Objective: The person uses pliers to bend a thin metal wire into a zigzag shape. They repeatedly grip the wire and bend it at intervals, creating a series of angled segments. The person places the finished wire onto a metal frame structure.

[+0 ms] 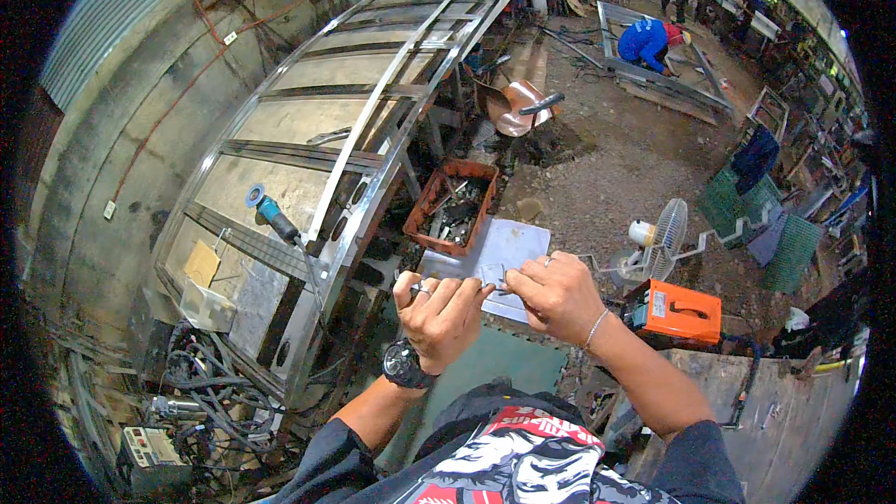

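Observation:
My left hand, with a ring and a black wristwatch, is closed in front of my chest. Beside it my right hand is also closed, a thin bracelet on its wrist. A thin dark rod-like piece shows in the small gap between the two hands, pinched at both sides; its exact kind is too small to tell. Behind the hands a white sheet lies on the ground, partly covered by them.
A long metal frame on the left carries an angle grinder. Nearby are a red crate of metal scraps, a fan, an orange machine and tangled cables. Farther off, a person in blue crouches by another frame.

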Demonstrator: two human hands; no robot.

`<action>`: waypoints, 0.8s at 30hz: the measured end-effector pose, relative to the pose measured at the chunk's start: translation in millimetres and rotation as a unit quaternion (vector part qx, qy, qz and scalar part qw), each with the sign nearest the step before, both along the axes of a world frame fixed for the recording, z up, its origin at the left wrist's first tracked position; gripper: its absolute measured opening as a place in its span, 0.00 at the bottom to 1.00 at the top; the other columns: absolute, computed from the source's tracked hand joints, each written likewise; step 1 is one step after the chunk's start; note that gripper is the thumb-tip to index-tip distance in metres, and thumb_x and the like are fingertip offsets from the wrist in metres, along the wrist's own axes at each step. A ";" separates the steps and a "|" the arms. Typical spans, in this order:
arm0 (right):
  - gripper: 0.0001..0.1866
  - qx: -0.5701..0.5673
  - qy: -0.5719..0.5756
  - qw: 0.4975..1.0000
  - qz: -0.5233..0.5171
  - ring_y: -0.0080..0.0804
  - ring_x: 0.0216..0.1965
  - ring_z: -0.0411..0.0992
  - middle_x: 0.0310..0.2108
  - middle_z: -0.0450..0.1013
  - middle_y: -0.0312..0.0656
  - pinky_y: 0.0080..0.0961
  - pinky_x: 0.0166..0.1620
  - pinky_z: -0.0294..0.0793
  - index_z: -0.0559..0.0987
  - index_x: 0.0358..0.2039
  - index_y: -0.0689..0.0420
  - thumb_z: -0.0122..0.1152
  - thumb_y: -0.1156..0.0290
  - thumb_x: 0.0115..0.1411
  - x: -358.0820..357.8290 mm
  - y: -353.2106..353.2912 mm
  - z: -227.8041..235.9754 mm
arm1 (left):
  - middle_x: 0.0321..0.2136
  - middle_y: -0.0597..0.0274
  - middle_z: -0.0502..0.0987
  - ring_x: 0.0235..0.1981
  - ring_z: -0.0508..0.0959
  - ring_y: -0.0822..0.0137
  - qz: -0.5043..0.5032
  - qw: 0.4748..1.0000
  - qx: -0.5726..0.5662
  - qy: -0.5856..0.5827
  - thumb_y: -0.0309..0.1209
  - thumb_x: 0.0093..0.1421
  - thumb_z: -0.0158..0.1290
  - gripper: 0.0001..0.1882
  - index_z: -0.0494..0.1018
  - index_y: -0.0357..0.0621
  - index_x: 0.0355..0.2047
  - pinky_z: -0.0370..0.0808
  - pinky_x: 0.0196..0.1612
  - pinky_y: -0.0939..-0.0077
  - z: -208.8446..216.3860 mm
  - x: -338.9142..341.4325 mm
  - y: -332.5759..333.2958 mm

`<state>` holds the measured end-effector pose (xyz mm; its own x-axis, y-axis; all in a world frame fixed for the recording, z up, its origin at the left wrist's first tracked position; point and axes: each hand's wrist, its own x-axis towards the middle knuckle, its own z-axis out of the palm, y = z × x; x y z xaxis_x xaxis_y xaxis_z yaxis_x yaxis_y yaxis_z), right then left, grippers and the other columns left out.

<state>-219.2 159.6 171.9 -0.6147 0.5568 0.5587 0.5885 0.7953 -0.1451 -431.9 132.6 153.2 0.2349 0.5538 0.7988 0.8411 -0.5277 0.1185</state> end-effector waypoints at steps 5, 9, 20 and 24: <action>0.18 0.008 -0.002 1.000 -0.011 0.36 0.28 0.72 0.27 0.71 0.36 0.35 0.33 0.69 0.79 0.39 0.54 0.68 0.73 0.43 1.9 -3.0 -2.6 | 0.22 0.71 0.75 0.24 0.74 0.68 -0.011 1.000 0.010 -0.010 0.33 0.55 0.67 0.07 0.79 0.50 0.29 0.62 0.51 0.63 -0.3 3.2 0.3; 0.21 -0.010 -0.035 0.999 0.019 0.35 0.30 0.73 0.27 0.71 0.35 0.34 0.34 0.70 0.79 0.40 0.55 0.69 0.72 0.42 12.9 -2.0 -1.9 | 0.23 0.71 0.76 0.25 0.76 0.68 -0.041 0.998 -0.011 0.038 0.35 0.55 0.67 0.08 0.79 0.50 0.31 0.62 0.53 0.62 8.4 -5.0 1.4; 0.26 0.021 -0.028 0.999 0.011 0.41 0.48 0.77 0.44 0.79 0.43 0.42 0.57 0.71 0.79 0.52 0.54 0.71 0.58 0.55 24.2 2.2 11.4 | 0.25 0.71 0.77 0.26 0.78 0.71 -0.031 0.995 0.021 0.092 0.31 0.55 0.64 0.06 0.79 0.51 0.33 0.60 0.64 0.61 12.9 -16.4 -0.3; 0.38 0.004 0.014 0.995 -0.098 0.43 0.64 0.67 0.60 0.71 0.49 0.49 0.70 0.56 0.75 0.61 0.52 0.72 0.47 0.53 43.7 -2.0 25.6 | 0.26 0.70 0.79 0.26 0.78 0.71 -0.013 0.996 0.034 0.082 0.25 0.54 0.61 0.05 0.79 0.50 0.31 0.62 0.62 0.62 0.1 -33.8 2.3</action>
<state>-175.5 157.6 197.4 -0.4789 0.6596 0.5793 0.7278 0.6673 -0.1581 -465.7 134.9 153.3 0.3791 0.4920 0.7837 0.8325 -0.5512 -0.0567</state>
